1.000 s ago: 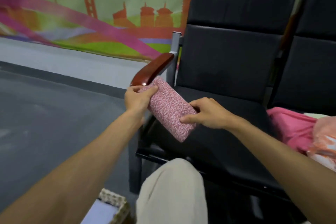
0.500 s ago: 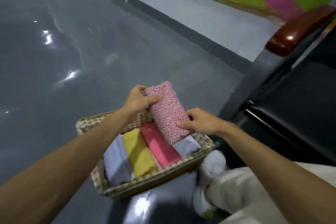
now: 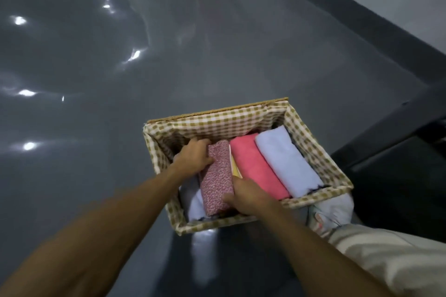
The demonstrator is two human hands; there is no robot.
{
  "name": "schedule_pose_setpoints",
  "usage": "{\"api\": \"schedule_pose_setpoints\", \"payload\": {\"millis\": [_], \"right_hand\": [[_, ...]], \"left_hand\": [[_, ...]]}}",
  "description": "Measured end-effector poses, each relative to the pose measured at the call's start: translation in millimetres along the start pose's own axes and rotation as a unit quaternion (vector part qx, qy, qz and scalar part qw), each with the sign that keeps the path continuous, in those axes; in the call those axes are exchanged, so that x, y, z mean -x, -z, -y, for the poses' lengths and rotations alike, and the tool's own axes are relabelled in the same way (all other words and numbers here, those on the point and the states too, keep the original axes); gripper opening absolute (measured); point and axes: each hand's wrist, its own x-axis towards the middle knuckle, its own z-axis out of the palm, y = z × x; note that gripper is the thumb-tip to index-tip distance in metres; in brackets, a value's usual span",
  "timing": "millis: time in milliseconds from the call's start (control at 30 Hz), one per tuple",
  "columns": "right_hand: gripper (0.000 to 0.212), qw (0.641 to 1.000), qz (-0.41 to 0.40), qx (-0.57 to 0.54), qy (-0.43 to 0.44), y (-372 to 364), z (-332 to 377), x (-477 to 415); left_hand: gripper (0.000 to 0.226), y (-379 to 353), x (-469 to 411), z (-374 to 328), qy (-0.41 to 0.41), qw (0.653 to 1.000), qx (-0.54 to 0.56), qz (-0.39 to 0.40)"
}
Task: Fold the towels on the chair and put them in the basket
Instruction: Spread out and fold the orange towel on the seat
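Observation:
A wicker basket (image 3: 217, 123) with a checked lining stands on the floor below me. Inside it lie folded towels side by side: a pale blue one (image 3: 287, 164) at the right, a coral pink one (image 3: 255, 166), a sliver of yellow (image 3: 234, 169), and another pale one (image 3: 193, 202) at the left. The folded pink speckled towel (image 3: 217, 178) sits down among them. My left hand (image 3: 193, 159) grips its far end. Its near end is held by my right hand (image 3: 248, 195).
The grey glossy floor (image 3: 120, 79) spreads around the basket. The dark chair frame (image 3: 395, 152) is at the right edge. My light trouser leg (image 3: 395, 255) and a white shoe (image 3: 333, 214) are beside the basket's near right corner.
Both hands have carried the speckled towel from the chair down into the basket, setting it between the yellow towel and the pale one at the left. My view has swung down to the basket.

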Motion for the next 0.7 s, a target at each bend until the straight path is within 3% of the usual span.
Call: {"api": "schedule_pose_setpoints", "payload": {"millis": [133, 267, 400, 700], "right_hand": [[0.050, 0.995, -0.001, 0.095, 0.005, 15.7, 3.0, 3.2], [0.039, 0.991, -0.053, 0.119, 0.023, 43.4, -15.3, 21.9], [0.037, 0.984, -0.111, 0.137, 0.014, 87.7, -45.2, 70.6], [0.022, 0.931, -0.323, 0.114, -0.123, 184.8, -152.9, 292.2]], "left_hand": [[0.043, -1.7, 6.4, -0.1, -0.016, 0.996, -0.076, -0.033], [0.036, 17.0, 20.5, -21.7, -0.107, 0.975, -0.171, -0.096], [0.040, 48.3, 32.7, -77.0, -0.223, 0.971, -0.072, -0.042], [0.020, 71.2, 81.1, -314.3, -0.434, 0.900, 0.039, 0.011]]}}
